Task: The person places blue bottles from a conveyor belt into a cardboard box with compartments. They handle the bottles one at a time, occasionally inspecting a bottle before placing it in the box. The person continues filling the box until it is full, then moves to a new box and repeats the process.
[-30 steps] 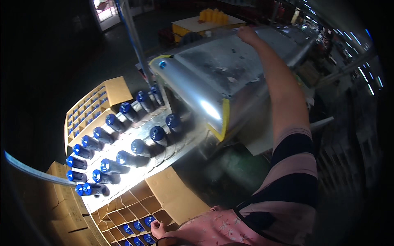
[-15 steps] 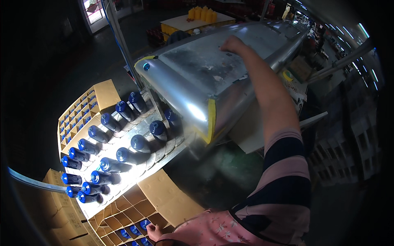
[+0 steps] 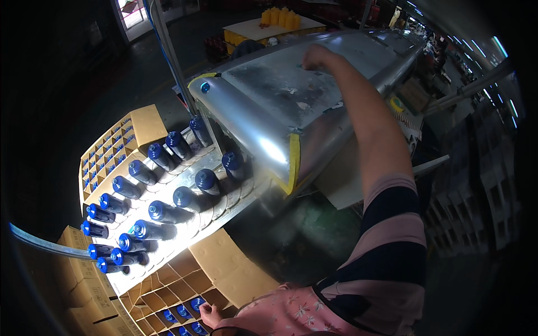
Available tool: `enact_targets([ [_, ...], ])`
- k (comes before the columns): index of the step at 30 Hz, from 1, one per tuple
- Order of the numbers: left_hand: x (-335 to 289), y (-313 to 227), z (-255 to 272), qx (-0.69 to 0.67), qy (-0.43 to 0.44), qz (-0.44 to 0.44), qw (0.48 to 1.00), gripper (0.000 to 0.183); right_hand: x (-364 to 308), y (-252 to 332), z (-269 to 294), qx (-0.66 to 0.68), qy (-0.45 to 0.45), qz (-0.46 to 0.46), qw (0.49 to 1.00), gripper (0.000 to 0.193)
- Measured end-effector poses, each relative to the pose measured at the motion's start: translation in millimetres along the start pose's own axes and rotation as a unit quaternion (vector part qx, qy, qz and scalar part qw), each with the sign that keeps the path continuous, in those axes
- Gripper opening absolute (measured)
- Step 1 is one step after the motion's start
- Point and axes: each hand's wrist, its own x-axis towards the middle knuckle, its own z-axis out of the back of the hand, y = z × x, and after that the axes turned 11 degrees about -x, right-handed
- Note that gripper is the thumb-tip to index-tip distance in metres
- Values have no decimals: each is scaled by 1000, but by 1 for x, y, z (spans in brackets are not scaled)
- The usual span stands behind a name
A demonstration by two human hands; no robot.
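Outstretched, my right arm leads to my right hand (image 3: pixel 317 57), which rests on or just over the top of a long metal hood (image 3: pixel 263 84). Its fingers are curled in; whatever they may hold is hidden. Low in the view, my left hand (image 3: pixel 211 316) is at a divided cardboard box (image 3: pixel 162 274), its fingers bent together beside a blue round-topped cylinder (image 3: pixel 197 303) in one compartment. Whether it grips anything is unclear. More blue cylinders (image 3: pixel 207 180), each with a small nub on top, stand in rows on a brightly lit conveyor (image 3: pixel 193 224) coming from the hood.
Beyond the conveyor, another divided carton (image 3: pixel 148 124) holds several blue-topped items. Stacked cartons (image 3: pixel 84 280) stand at the lower left. A metal post (image 3: pixel 171 56) rises beside the hood. Yellow containers (image 3: pixel 280 18) sit on a table farther back. Yellow tape (image 3: pixel 293 162) edges the hood.
The rows of blue cylinders have shifted toward the lower left, away from the hood. Both hands keep nearly the same places, and the view has shifted slightly.
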Motion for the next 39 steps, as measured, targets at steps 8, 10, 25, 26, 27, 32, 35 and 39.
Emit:
enact_targets([
  [8, 3, -6, -1, 17, 2, 6, 1000, 15, -25, 18, 7, 80, -235, -53, 967, 29],
  [10, 3, -2, -2, 12, 1, 11, 1000, 15, -31, 10, 15, 237, -148, -87, 956, 28],
  [25, 39, 81, 37, 75, 172, -120, 975, 32, -37, -43, -51, 160, -54, -42, 985, 27],
  [26, 43, 83, 35, 36, 202, -132, 970, 33, -41, -40, -48, 149, -84, -18, 985, 27],
  [27, 46, 82, 31, 49, 204, -131, 969, 33, -47, -39, -46, 171, -87, -52, 980, 28],
  [32, 44, 62, -6, 109, 168, -94, 975, 30, -59, -29, -36, 235, -88, -61, 966, 25],
  [35, 41, 44, -22, 115, 159, -82, 977, 29, -59, -30, -30, 260, -57, -92, 960, 21],
  [39, 38, 30, -31, 114, 148, -70, 980, 27, -58, -27, -25, 213, -39, -84, 973, 16],
])
